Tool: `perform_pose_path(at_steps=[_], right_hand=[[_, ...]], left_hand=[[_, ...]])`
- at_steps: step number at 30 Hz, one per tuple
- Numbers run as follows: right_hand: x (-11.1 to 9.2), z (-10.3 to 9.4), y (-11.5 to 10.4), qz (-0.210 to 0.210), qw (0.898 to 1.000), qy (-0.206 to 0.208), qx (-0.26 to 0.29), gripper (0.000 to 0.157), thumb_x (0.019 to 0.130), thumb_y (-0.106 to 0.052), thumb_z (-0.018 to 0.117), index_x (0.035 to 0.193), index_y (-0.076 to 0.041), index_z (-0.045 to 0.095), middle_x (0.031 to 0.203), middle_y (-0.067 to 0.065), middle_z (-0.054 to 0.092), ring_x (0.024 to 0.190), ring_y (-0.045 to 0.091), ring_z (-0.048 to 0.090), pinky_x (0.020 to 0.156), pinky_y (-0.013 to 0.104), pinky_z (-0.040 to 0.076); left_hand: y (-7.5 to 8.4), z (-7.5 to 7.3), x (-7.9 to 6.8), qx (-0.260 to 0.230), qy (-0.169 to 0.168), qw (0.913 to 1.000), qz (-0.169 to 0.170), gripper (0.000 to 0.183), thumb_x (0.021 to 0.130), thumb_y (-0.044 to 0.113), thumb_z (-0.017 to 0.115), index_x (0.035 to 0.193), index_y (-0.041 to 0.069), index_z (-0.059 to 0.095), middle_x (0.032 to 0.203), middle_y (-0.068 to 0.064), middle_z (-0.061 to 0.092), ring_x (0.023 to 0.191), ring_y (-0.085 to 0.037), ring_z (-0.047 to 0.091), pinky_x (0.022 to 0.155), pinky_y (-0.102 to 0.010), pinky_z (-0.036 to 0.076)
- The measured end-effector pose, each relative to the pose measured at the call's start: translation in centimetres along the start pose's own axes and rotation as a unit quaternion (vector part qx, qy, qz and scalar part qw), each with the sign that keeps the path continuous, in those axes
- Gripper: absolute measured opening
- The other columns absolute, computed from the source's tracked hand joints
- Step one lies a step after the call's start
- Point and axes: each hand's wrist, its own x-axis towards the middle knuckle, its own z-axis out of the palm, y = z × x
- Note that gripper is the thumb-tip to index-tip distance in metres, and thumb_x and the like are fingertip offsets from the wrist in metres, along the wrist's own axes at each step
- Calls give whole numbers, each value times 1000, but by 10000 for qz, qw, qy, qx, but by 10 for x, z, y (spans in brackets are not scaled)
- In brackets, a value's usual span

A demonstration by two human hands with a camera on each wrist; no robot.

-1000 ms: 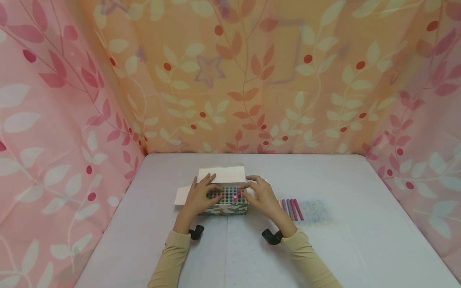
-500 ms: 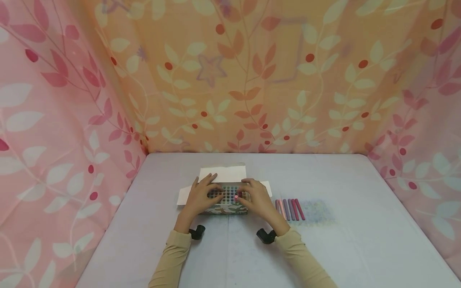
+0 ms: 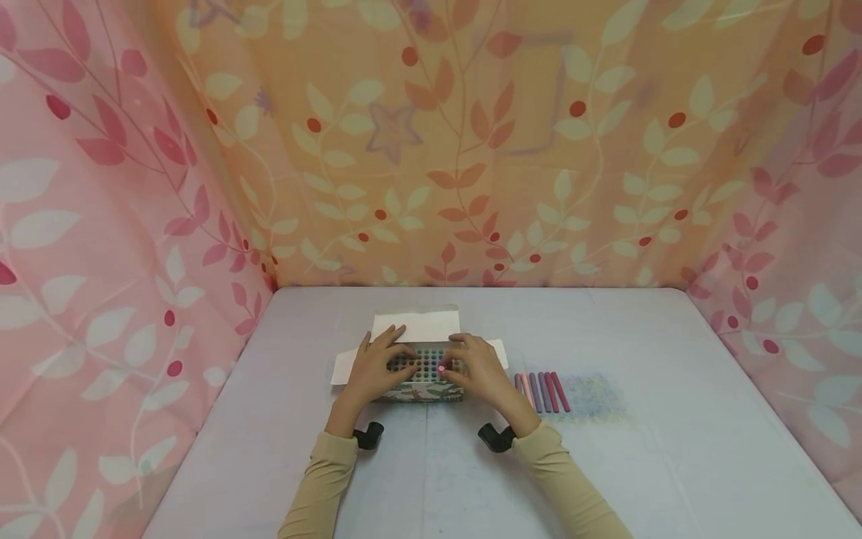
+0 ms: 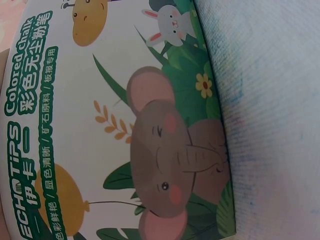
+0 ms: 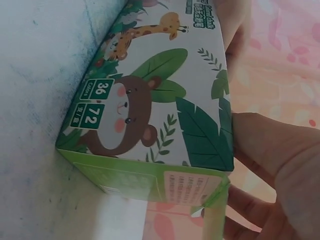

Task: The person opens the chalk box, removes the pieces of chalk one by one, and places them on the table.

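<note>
An opened chalk box [image 3: 420,392] with animal pictures stands on the table, its rows of round holders showing dark and coloured spots from above. My left hand [image 3: 369,373] rests at the box's left part, fingers spread and thumb and forefinger curved over the holders, holding nothing visible. My right hand [image 3: 478,368] is at the right end, with thumb and fingertips bent down among the chalk sticks. A pink chalk stick [image 3: 441,368] sticks up at the right thumb tip. Whether the fingertips pinch a stick is hidden. In the right wrist view the thumb [image 5: 270,145] lies along the box's upper edge.
Several pink, purple and magenta chalk sticks [image 3: 544,392] lie side by side right of the box. Beyond them the white tabletop carries a bluish chalk smudge [image 3: 595,397]. White box flaps [image 3: 417,326] stand out at the back and sides. Patterned curtains [image 3: 431,150] surround the table.
My right hand has moved left over the box's right end, covering the magenta sticks that stood up there. The left hand has stayed in place on the box.
</note>
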Motion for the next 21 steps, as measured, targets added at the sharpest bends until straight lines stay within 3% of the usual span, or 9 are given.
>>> perform_pose_path(at_steps=[10,21], right_hand=[[-2,5,3,-156,9998,130,-31,11,75,-31,68,79,-21,65,118,10,52,110,30,46,91,53,37],[-3,4,3,-111,9999,69,77,12,76,-30,67,80,-19,65,119,10,51,110,29,45,92,53,37]], left_hand=[[1,-2,0,99,-100,9999,-28,17,77,47,59,85,32,63,138,1,35,131,-20,24,109,-51,2],[-2,-5,10,111,-364,9984,422,20,77,46,61,90,32,63,137,-1,37,130,-21,26,106,-56,-1]])
